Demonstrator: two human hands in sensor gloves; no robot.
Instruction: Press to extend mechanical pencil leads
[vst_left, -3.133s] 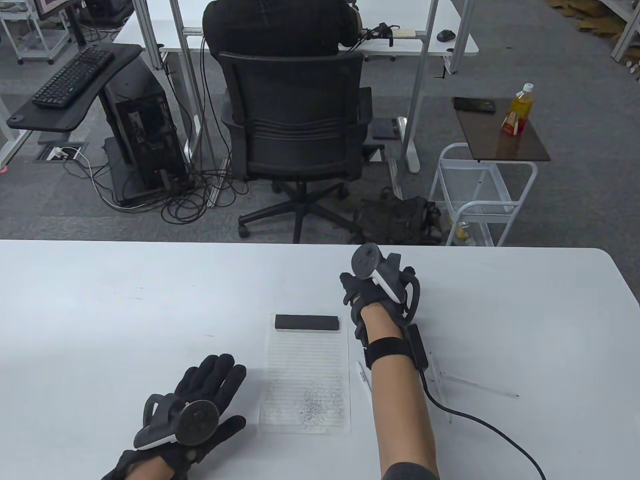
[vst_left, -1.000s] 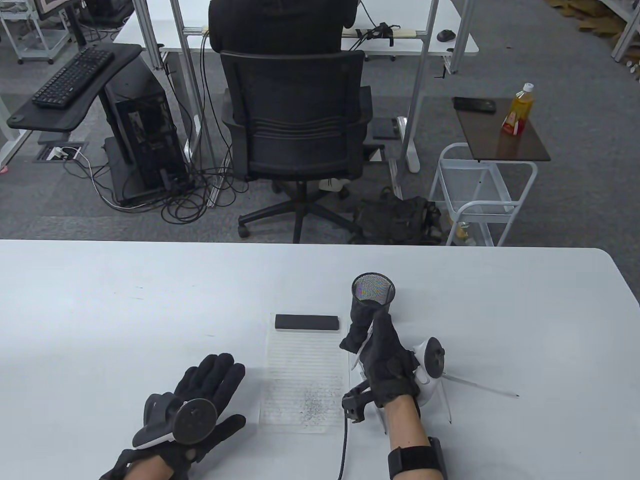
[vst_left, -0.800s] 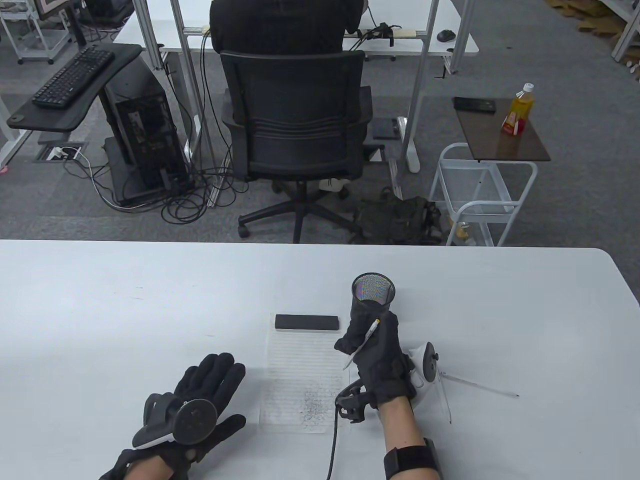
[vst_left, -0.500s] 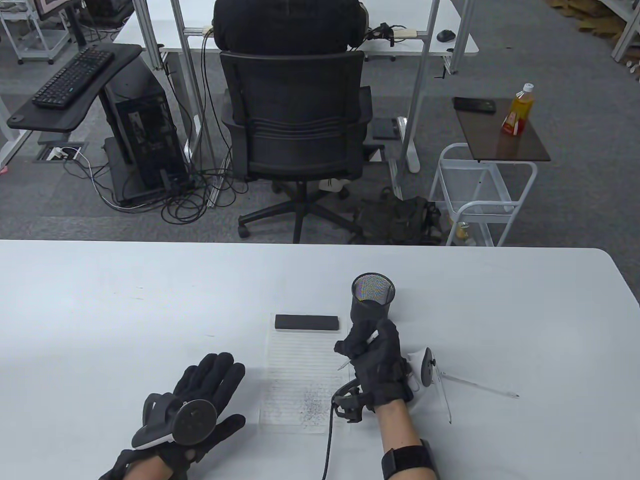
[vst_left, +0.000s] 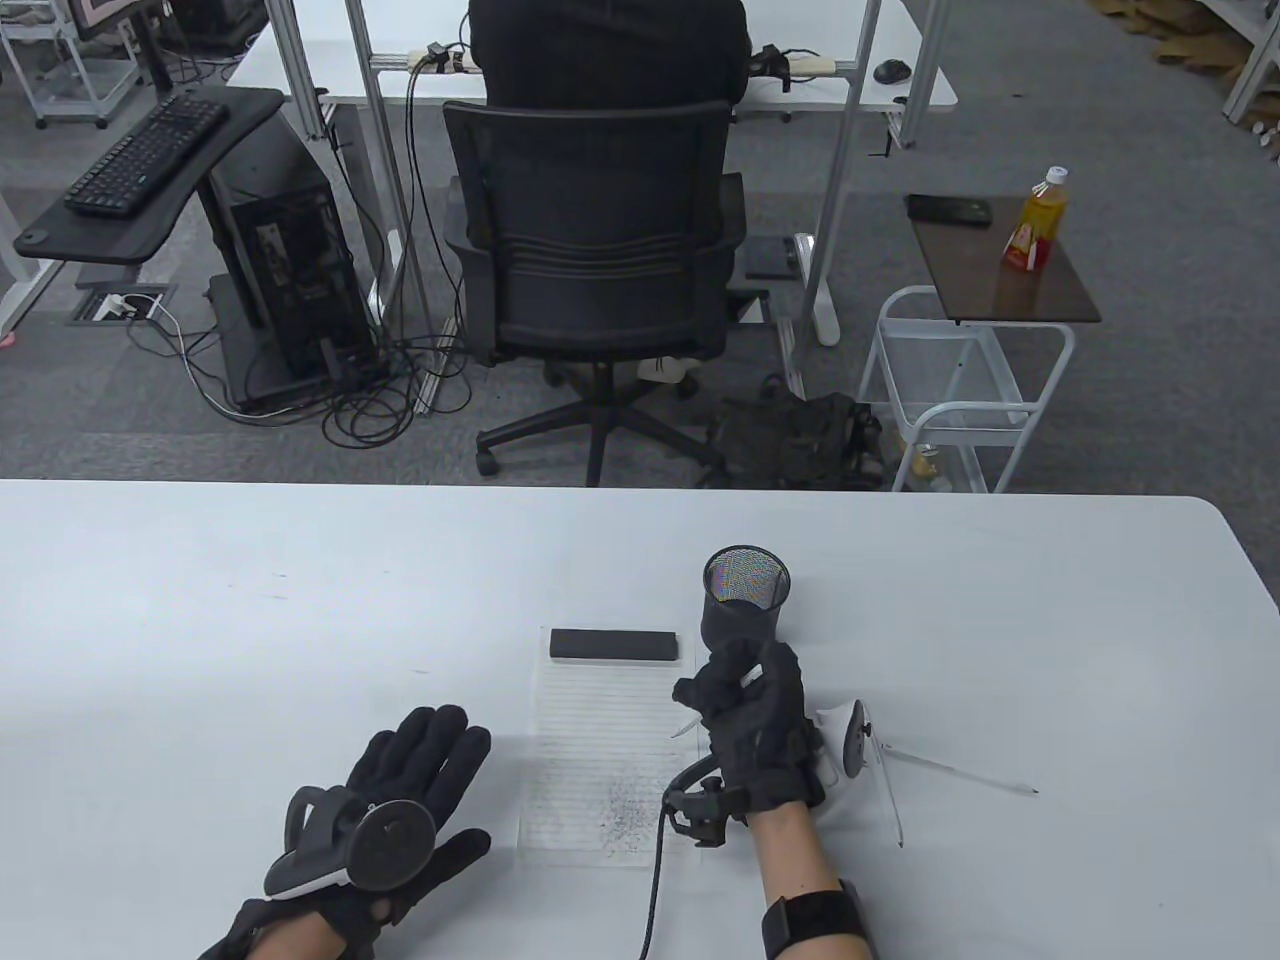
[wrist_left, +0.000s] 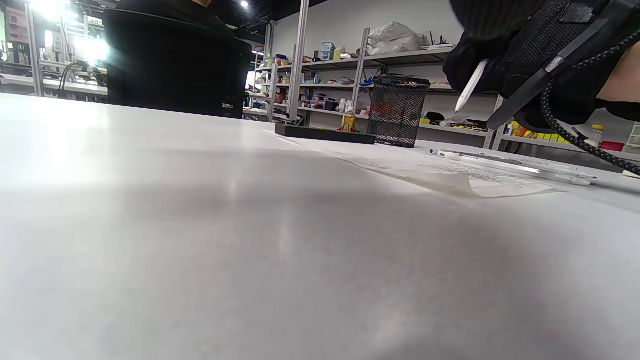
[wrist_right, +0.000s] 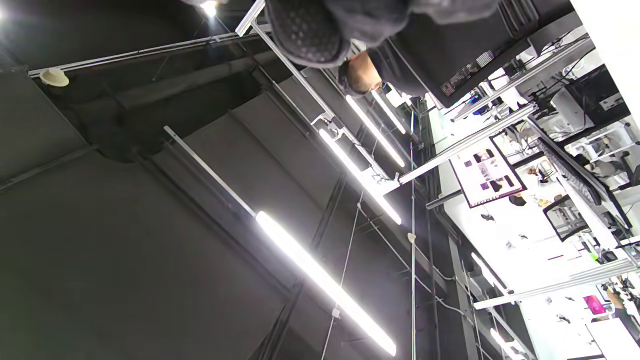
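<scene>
Down at the near left, the left hand (vst_left: 400, 800) lies palm-down on the white table (vst_left: 200, 620), fingers spread flat and holding nothing. Just to its right lies a lined sheet of paper (vst_left: 612, 745), speckled with pencil marks toward its near end, with a black rectangular block (vst_left: 614, 645) resting across its far edge. Right of the sheet, the right hand (vst_left: 750, 725) is raised above the table with its fingers curled around a white mechanical pencil (vst_left: 712, 703); the pencil's tip slants down and left over the paper's right edge, and the thumb sits near the top end. From the left wrist view, the same pencil (wrist_left: 470, 91) points down out of the closed gloved fingers, tip clear of the table. Just beyond the right hand stands a black mesh pen cup (vst_left: 746, 595), upright. Farther right, near the right hand, two more clear pencils (vst_left: 960, 775) lie on the table, crossing near one end and fanning apart.
</scene>
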